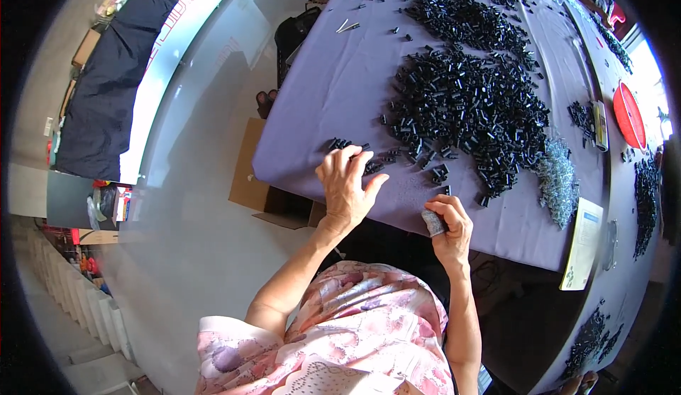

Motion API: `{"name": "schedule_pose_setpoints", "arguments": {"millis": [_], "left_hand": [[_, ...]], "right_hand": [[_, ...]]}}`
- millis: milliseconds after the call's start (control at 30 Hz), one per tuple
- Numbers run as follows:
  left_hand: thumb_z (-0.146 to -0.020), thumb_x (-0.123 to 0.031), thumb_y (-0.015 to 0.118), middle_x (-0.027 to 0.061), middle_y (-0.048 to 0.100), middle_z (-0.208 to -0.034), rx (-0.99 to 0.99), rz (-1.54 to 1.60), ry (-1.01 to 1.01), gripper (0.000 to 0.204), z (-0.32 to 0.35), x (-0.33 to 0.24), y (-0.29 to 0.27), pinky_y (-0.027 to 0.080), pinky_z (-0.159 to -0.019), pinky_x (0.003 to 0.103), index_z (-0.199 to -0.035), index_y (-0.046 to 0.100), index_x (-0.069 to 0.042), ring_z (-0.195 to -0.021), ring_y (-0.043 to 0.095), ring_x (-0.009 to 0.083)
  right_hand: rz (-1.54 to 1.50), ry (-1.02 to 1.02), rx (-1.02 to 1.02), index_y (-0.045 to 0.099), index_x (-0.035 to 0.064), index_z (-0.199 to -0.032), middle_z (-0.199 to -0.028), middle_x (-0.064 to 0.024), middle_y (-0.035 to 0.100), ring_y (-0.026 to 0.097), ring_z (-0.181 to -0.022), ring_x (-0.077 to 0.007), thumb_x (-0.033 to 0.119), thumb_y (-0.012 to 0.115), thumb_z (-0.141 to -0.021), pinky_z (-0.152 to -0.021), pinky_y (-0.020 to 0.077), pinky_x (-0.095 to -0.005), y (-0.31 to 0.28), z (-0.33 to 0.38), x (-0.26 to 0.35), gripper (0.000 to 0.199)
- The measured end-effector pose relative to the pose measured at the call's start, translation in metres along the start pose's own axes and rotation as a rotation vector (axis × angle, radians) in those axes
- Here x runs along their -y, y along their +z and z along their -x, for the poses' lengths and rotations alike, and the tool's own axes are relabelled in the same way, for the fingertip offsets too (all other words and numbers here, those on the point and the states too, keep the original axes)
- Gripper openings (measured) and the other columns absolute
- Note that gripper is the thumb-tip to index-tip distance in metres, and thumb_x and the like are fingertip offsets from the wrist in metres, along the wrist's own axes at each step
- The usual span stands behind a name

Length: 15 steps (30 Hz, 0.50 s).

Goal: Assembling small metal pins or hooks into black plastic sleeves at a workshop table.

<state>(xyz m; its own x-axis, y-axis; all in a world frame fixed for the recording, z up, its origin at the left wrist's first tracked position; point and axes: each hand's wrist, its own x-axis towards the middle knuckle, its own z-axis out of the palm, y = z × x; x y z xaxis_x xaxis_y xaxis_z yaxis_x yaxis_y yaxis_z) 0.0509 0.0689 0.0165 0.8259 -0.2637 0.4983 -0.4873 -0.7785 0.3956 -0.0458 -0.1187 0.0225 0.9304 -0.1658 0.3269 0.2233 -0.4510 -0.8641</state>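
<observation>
My left hand is over the near left part of the purple-covered table, palm down, with thumb and fingers apart. Its fingertips are at a small group of short black cylindrical pieces, and it appears to hold none. At the table's front edge my right hand is closed around a small grey, speckled, block-like thing; most of it is inside the fingers. A black piece shows just above those fingers. Between and beyond my hands spreads a large heap of the same black pieces.
A mound of small clear or silvery bits lies right of the heap, near a pale printed sheet. Farther right stands a red basket. Below the table's left corner sits an open cardboard box.
</observation>
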Motion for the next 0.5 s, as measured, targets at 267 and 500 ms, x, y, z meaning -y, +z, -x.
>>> {"name": "schedule_pose_setpoints", "arguments": {"millis": [267, 500], "left_hand": [[-0.073, -0.032, 0.073, 0.0067, 0.053, -0.114, 0.018, -0.047, 0.030, 0.031, -0.019, -0.014, 0.028, 0.030, -0.092, 0.048, -0.096, 0.064, -0.013, -0.111, 0.043, 0.0285], [-0.072, -0.023, 0.072, 0.0082, 0.053, -0.110, -0.026, -0.006, 0.027, 0.019, -0.018, -0.008, 0.028, 0.025, -0.097, 0.055, -0.084, 0.061, -0.012, -0.110, 0.045, 0.0301]], "right_hand": [[0.013, 0.007, -0.002, 0.062, 0.0007, -0.091, -0.094, -0.0108, 0.060, 0.063, -0.081, -0.0279, -0.017, 0.057, -0.061, -0.073, 0.0501, -0.0301, 0.000, 0.001, 0.002, 0.035], [0.005, 0.009, 0.008, 0.063, 0.0009, -0.091, -0.094, -0.0111, 0.060, 0.063, -0.082, -0.0280, -0.018, 0.055, -0.061, -0.074, 0.0503, -0.0304, -0.001, 0.001, 0.001, 0.036]]}}
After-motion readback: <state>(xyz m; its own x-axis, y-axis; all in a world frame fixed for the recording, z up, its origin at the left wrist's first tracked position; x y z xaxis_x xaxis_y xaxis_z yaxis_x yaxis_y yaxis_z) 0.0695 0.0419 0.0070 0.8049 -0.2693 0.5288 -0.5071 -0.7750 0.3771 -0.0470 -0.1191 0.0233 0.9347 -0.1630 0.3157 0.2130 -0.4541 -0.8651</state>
